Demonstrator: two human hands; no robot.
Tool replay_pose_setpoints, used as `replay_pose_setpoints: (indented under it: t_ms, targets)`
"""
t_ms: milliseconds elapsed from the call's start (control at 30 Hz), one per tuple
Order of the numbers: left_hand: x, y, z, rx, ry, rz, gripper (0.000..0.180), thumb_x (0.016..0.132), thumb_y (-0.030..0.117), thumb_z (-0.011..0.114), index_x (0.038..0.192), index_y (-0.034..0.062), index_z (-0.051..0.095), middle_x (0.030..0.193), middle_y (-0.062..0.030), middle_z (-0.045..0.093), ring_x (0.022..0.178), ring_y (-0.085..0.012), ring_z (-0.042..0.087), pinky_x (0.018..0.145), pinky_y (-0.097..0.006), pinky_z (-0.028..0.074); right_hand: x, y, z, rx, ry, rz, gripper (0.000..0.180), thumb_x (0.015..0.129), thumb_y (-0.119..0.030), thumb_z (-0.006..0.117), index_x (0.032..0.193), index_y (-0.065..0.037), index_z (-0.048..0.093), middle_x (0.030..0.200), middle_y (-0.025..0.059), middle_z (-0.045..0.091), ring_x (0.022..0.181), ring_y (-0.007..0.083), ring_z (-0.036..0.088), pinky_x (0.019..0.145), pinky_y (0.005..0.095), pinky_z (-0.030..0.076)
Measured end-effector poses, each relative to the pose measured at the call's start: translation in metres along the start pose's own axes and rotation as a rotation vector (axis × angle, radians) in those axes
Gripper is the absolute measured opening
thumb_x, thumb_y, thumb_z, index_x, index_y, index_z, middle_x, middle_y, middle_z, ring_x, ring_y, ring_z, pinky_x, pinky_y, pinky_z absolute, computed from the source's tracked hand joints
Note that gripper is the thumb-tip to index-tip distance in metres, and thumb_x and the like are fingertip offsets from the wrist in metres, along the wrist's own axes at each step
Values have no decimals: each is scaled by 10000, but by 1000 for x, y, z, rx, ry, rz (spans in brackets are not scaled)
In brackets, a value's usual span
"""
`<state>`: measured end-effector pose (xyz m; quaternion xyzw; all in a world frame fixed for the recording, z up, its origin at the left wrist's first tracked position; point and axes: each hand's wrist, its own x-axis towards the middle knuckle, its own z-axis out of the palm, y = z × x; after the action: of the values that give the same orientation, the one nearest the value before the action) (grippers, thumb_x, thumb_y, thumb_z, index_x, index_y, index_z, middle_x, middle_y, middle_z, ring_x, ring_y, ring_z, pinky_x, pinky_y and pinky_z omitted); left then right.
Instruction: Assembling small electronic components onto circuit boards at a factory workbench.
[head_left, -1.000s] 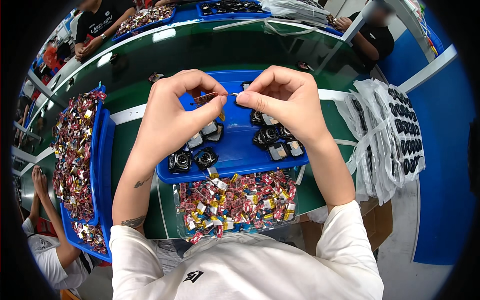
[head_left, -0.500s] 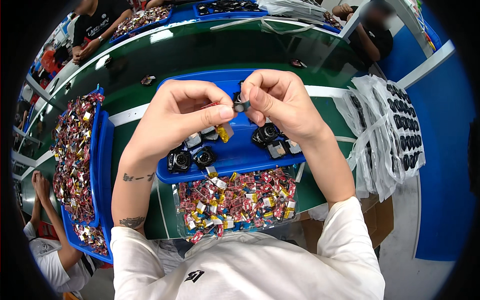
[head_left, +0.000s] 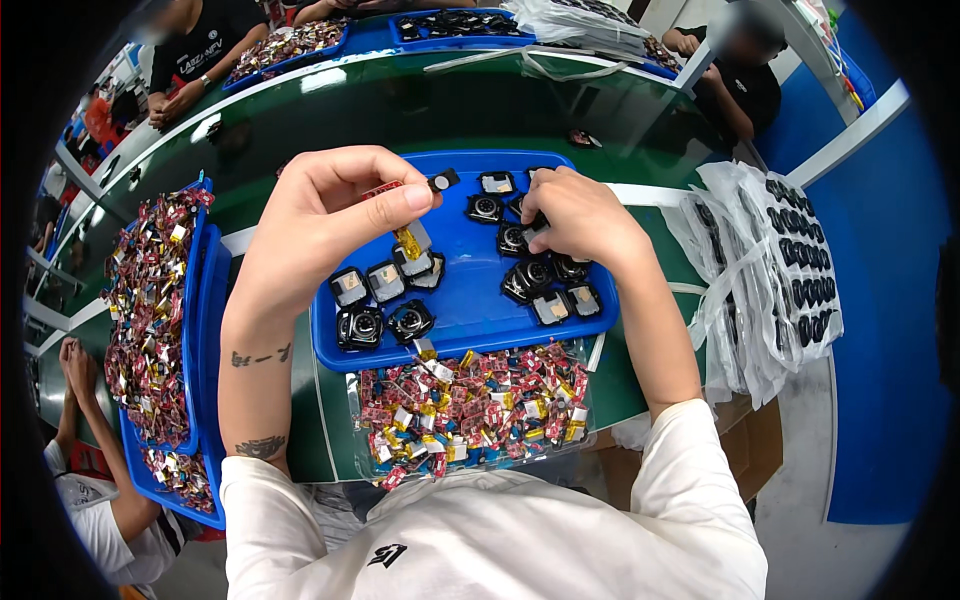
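Note:
My left hand [head_left: 350,205] is raised over the left part of a blue tray [head_left: 455,340], its thumb and fingers pinching a small red circuit board [head_left: 382,189]. A black piece with a round grey disc [head_left: 443,180] sticks out at the board's end, and a yellow-taped part [head_left: 408,243] hangs below the hand. At the tray's right side, my right hand [head_left: 585,215] reaches down with curled fingers on a small black case [head_left: 537,224], partly hidden by them. Further black cases [head_left: 527,280] lie around it, and several sit at the tray's left [head_left: 360,326].
In front of me a clear tray heaped with red boards and yellow-taped parts [head_left: 470,405] adjoins the blue tray. Stacked blue bins of similar boards [head_left: 160,320] stand at left. White plastic sheets with black parts [head_left: 800,250] lie at right. Other people sit across the green table [head_left: 400,110].
My right hand has let go of the piece both hands held and moved right and down to the cases in the tray. My left hand has shifted left, keeping the circuit board.

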<state>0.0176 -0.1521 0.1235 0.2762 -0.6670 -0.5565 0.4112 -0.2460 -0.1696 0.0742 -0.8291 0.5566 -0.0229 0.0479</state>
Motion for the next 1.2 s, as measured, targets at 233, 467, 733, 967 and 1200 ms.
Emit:
replay_pose_setpoints:
  t_ms: [233, 467, 733, 967, 1200]
  targets:
    - [2, -6, 2, 88, -4, 77, 91, 814, 75, 669, 789, -9, 643, 939, -65, 576, 786, -89, 557, 662, -217, 466, 15, -1, 1, 488, 42, -104, 217, 734, -116, 750, 831, -34, 573, 782, 15, 628, 786, 144, 612, 703, 268, 482]
    - [5, -17, 8, 344, 42, 39, 138, 759, 163, 716, 781, 27, 702, 1010, -60, 630, 830, -102, 566, 693, -246, 426, -3, -45, -19, 1305, 10, -96, 230, 867, -112, 650, 1064, -4, 601, 834, 72, 671, 669, 92, 639, 568, 205, 529]
    - [4, -19, 12, 595, 53, 128, 107, 754, 100, 704, 763, -3, 675, 1090, -117, 612, 973, -164, 574, 840, -294, 430, -7, -57, -11, 1313, 43, -243, 308, 829, -39, 647, 1130, 18, 615, 864, 77, 667, 702, 103, 643, 639, 233, 530]
    - [4, -19, 14, 663, 72, 141, 109, 729, 111, 720, 762, 11, 691, 1050, -121, 638, 994, -205, 570, 865, -322, 414, -12, -60, -12, 1271, 41, -231, 290, 849, -34, 636, 1118, 28, 547, 841, 79, 650, 712, 104, 639, 648, 233, 525]
    - [4, -23, 13, 713, 136, 159, 109, 733, 99, 706, 764, -3, 689, 1022, -129, 655, 981, -216, 591, 884, -344, 421, -11, -66, -4, 1209, 176, -235, 211, 887, -58, 576, 1078, 28, 556, 791, 93, 641, 676, 123, 627, 611, 267, 494]
